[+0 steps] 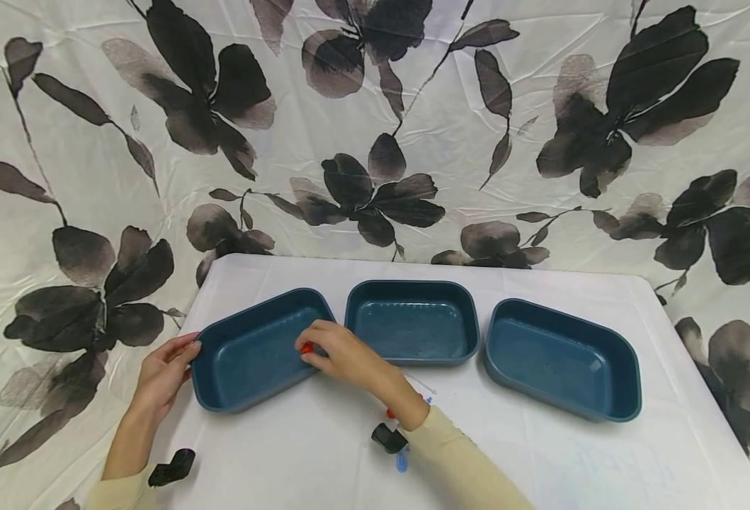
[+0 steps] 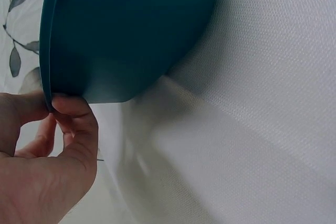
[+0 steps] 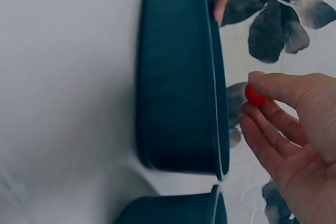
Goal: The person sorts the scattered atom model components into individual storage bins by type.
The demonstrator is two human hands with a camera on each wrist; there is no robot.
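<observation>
My left hand pinches the rim at the left end of a dark teal rectangular bin. In the left wrist view the thumb and fingers close on that rim from both sides. A small round red thing is pinched between the thumb and fingers of my right hand, over the right end of the same bin. Several small red pieces and blue pieces lie on the table by my right forearm, which partly hides them.
A second teal bin stands at the middle back, and a third teal bin is angled at the right. They sit on a white-covered table. A floral cloth hangs behind. Each wrist carries a black camera mount.
</observation>
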